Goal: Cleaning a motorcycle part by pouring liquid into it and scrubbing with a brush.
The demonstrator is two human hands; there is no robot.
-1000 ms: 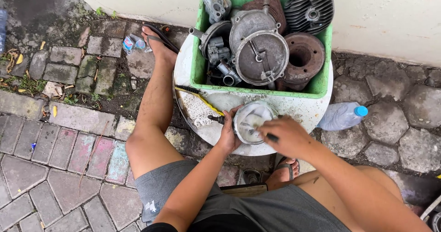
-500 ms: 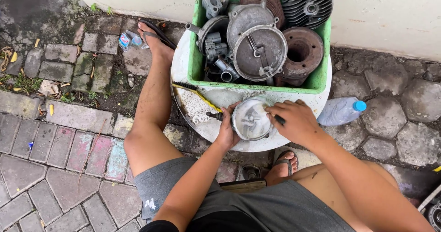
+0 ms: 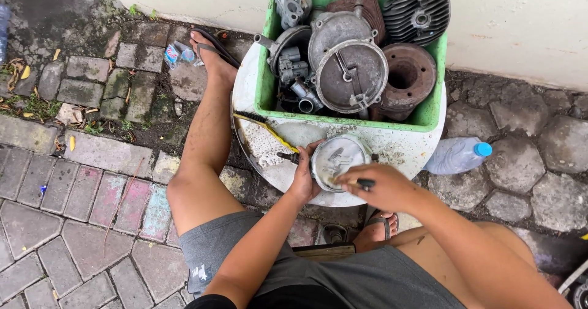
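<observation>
Paved yard, white basin [image 3: 422, 146] mid-frame | left hand [image 3: 304, 175] grips round metal cover [image 3: 339, 159] at centre | right hand [image 3: 381, 188] fingers closed on dark tool | risk: wet cover may slip

This is looking like an outdoor, makeshift repair spot beside a plastered wall [image 3: 520, 33]; mossy paving stones [image 3: 79, 186] are covering the ground; a green crate [image 3: 429, 113] is holding greasy engine parts [image 3: 352, 70]; a white basin [image 3: 404, 153] is sitting under it; a plastic bottle [image 3: 456, 156] is lying nearby.
</observation>
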